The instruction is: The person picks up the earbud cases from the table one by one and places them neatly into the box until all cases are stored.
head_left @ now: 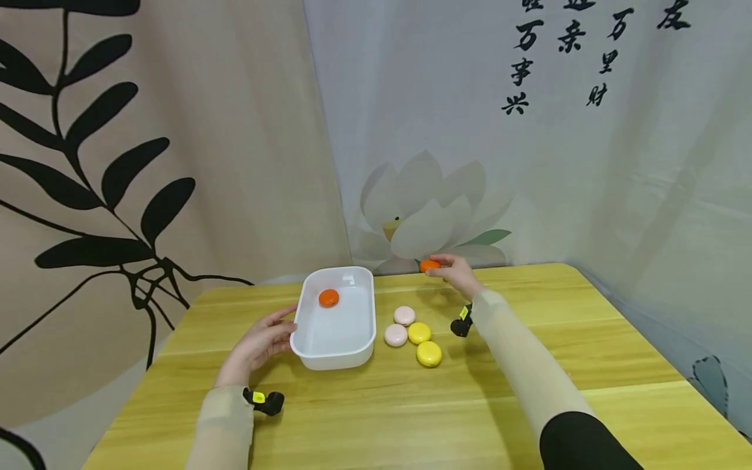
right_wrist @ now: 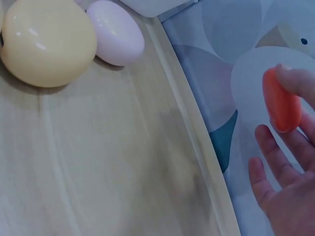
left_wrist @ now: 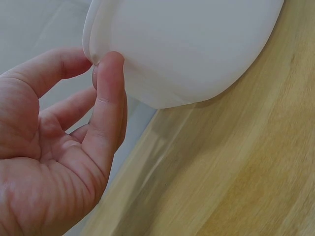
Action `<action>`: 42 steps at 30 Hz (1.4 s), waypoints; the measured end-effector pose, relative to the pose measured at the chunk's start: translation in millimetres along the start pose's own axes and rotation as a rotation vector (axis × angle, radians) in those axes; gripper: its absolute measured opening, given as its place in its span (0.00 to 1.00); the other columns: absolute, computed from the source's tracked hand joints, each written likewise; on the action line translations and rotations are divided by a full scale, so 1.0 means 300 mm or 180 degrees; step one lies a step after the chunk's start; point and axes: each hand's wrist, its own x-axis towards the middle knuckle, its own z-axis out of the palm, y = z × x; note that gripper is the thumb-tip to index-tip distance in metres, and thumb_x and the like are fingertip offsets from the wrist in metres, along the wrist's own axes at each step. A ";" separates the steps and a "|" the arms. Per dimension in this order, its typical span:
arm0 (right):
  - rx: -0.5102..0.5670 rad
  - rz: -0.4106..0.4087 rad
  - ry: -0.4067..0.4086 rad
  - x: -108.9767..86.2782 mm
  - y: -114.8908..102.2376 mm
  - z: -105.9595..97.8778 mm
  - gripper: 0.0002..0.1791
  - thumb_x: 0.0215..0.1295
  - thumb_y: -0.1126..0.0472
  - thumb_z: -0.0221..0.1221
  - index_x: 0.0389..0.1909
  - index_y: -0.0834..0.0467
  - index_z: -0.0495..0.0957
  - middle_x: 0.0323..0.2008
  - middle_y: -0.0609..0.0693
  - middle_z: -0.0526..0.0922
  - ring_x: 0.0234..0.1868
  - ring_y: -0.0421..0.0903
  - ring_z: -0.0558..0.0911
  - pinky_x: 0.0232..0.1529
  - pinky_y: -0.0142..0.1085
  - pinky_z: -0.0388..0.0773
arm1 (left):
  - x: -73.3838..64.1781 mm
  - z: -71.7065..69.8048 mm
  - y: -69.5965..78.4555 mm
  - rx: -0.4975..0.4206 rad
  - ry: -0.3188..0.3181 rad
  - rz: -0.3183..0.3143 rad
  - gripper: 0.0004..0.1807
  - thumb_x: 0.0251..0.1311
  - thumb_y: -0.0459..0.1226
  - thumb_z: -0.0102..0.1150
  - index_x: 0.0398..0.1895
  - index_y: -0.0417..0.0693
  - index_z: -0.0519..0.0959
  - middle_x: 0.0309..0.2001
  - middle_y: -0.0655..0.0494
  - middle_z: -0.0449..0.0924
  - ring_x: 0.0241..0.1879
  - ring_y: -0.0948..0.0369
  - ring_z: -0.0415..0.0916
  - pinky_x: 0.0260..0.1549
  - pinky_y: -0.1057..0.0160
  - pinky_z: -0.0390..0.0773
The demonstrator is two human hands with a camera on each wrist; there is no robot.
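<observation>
My left hand point(head_left: 262, 344) is at the left side of a white rectangular tray point(head_left: 333, 362), its thumb and fingertips pinching the rim, as the left wrist view shows. An orange rounded disc point(head_left: 329, 298) lies inside that tray, towards its far left. Above the far edge of the table, my right hand point(head_left: 457, 273) pinches another orange disc point(right_wrist: 281, 101) between thumb and fingers; the other fingers are spread below it in the right wrist view. To the right of the tray lie two pale pink discs point(head_left: 404, 316) and two yellow discs point(head_left: 429, 354), grouped closely together.
The wooden table point(head_left: 376, 424) carries the tray and the loose discs. Right behind its far edge hangs a printed curtain point(head_left: 423, 130) with a lotus and dark writing. Another curtain point(head_left: 247, 163) with black leaves hangs at the left.
</observation>
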 end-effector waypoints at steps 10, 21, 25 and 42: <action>-0.0063 -0.0036 0.0052 0.013 0.006 0.004 0.32 0.62 0.59 0.65 0.67 0.62 0.68 0.64 0.57 0.70 0.62 0.56 0.69 0.61 0.58 0.64 | 0.003 0.001 0.004 -0.0025 0.0040 -0.0026 0.35 0.67 0.33 0.55 0.75 0.42 0.55 0.46 0.42 0.77 0.35 0.59 0.80 0.36 0.65 0.81; -0.0111 -0.0058 0.0103 0.024 -0.024 -0.004 0.31 0.63 0.58 0.64 0.66 0.63 0.69 0.62 0.59 0.72 0.57 0.55 0.71 0.52 0.45 0.69 | 0.002 0.002 0.010 -0.0055 0.0016 -0.0006 0.35 0.67 0.33 0.56 0.75 0.42 0.55 0.47 0.43 0.78 0.36 0.58 0.80 0.36 0.64 0.81; -0.0148 -0.0040 0.0082 0.028 -0.034 -0.007 0.32 0.63 0.57 0.64 0.67 0.61 0.68 0.63 0.58 0.71 0.57 0.55 0.72 0.52 0.45 0.71 | 0.003 -0.001 0.005 -0.0060 0.0001 0.0010 0.35 0.67 0.33 0.56 0.75 0.42 0.55 0.46 0.44 0.78 0.36 0.58 0.80 0.36 0.64 0.82; -0.0022 -0.0055 -0.0016 0.040 -0.084 -0.015 0.34 0.62 0.57 0.65 0.68 0.61 0.67 0.65 0.58 0.69 0.61 0.55 0.69 0.58 0.47 0.68 | 0.006 -0.002 -0.007 -0.0059 -0.0004 0.0022 0.35 0.67 0.33 0.55 0.74 0.42 0.55 0.46 0.42 0.76 0.36 0.58 0.80 0.36 0.65 0.81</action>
